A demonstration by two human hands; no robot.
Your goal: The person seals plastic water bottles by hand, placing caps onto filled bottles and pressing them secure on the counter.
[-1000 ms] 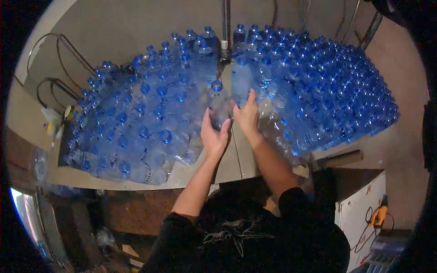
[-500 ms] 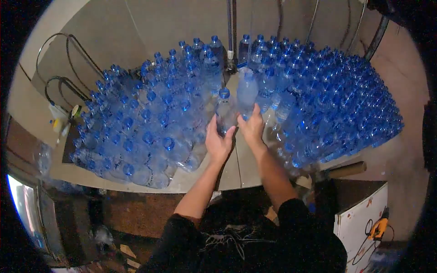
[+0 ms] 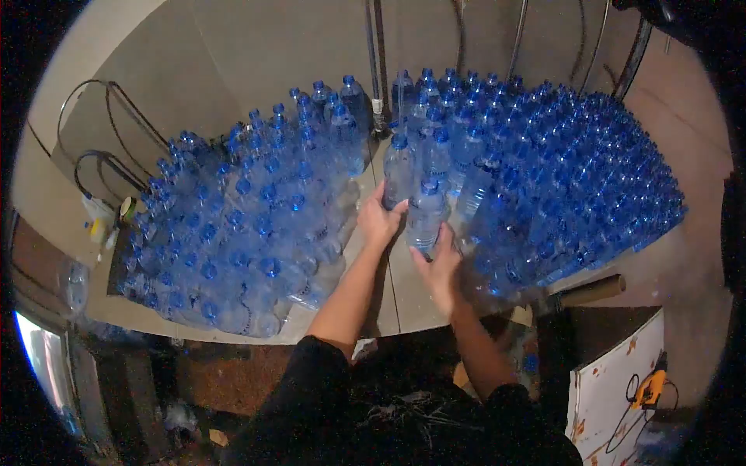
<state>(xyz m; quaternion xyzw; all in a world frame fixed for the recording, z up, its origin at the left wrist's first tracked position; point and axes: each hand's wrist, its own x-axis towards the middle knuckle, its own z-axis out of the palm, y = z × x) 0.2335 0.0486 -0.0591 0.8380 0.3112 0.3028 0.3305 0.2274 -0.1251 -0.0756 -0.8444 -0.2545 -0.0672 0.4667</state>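
My left hand [image 3: 378,223] is closed round the lower part of a clear plastic bottle [image 3: 399,172] with a blue cap, held upright. Slightly nearer to me and to the right, my right hand [image 3: 440,272] grips the base of a second blue-capped bottle [image 3: 428,213]. The two bottles are side by side, and the right one partly overlaps others behind it. Close by on the right, another bottle [image 3: 472,194] leans at the edge of the right-hand group. I cannot make out whether the held bottles touch the table.
Many blue-capped bottles crowd the left [image 3: 249,225] and right [image 3: 575,179] of the pale tabletop [image 3: 388,307]. Dark hoses [image 3: 375,62] hang at the back. A cardboard tube [image 3: 594,289] and an orange tool with a cord [image 3: 650,388] are at the lower right.
The left bottle has moved away from me, towards the back. My right hand has come nearer with its bottle, which was blurred before. The view has shifted slightly.
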